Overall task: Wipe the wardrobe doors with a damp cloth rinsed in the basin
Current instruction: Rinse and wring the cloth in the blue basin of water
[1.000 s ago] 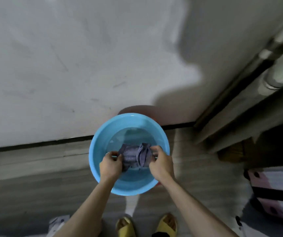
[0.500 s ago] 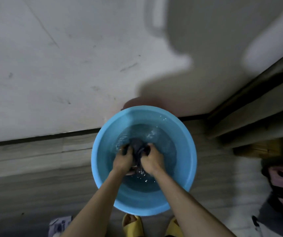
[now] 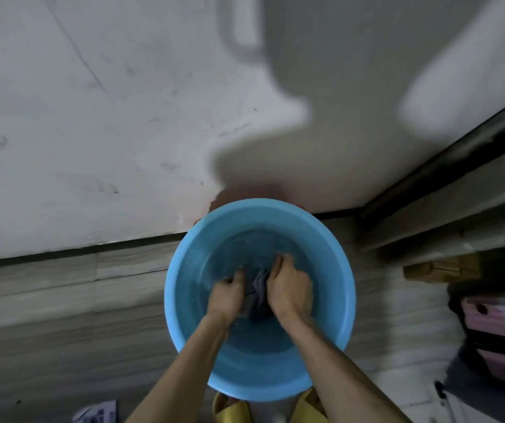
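A round blue basin [image 3: 341,288] with water stands on the floor in front of my feet, close to a pale wardrobe door [image 3: 92,132]. Inside it, a bunched grey-purple cloth [image 3: 257,290] sits between my two hands. My left hand [image 3: 225,296] grips the cloth's left side with curled fingers. My right hand [image 3: 289,286] grips its right side, knuckles up. Most of the cloth is hidden by the hands.
Wood-look floor planks [image 3: 62,315] run under the basin. My yellow slippers [image 3: 233,409] show at the bottom edge. A wooden block [image 3: 442,268] and a pink spotted box [image 3: 501,337] lie at the right. A dark sliding track [image 3: 446,166] runs up the right side.
The cloth was spread between my hands above the water; both hands have gone down into the basin and bunched it together. The view has come closer to the basin.
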Tool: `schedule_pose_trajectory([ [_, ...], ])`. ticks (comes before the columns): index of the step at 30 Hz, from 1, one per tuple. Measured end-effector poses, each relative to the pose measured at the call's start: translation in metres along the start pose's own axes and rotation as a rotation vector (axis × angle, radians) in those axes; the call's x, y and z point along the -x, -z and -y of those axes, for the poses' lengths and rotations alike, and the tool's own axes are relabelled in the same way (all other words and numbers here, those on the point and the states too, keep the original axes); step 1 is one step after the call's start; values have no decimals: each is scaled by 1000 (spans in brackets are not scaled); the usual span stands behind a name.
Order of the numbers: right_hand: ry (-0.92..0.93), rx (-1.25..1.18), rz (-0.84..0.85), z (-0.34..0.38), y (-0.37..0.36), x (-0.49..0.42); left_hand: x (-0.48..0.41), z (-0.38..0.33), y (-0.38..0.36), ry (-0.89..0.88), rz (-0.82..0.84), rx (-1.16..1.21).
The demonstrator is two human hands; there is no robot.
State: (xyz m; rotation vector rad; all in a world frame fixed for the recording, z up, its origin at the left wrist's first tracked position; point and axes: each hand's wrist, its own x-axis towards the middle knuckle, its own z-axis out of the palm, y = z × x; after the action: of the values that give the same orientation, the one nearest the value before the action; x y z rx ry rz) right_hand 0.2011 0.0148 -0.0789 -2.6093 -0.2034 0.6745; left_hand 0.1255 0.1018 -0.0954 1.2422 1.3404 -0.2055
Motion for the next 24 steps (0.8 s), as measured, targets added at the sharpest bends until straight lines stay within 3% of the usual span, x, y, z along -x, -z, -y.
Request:
schedule_pose_trajectory([
  [3, -37, 65, -141, -10, 2, -3, -2, 1, 3, -33, -161, -105],
  [6, 36, 74, 139, -18, -8, -1, -7, -2, -2, -17, -40, 11],
  [9, -24, -178, 341, -12, -16, 8, -14, -1, -7, 12, 81, 103],
  [12, -228, -588, 265, 5, -19, 20, -23, -4, -10, 10, 78, 134],
  [15, -162, -698, 149, 24, -18, 29, -24, -15, -11, -12, 8, 254],
  [18, -69, -573, 84, 27, -14, 32, -10, -23, -15, 9, 41, 286],
  [24, 85, 49, 82, 2, -4, 7, -7, -2, -11, 104, 115, 233],
])
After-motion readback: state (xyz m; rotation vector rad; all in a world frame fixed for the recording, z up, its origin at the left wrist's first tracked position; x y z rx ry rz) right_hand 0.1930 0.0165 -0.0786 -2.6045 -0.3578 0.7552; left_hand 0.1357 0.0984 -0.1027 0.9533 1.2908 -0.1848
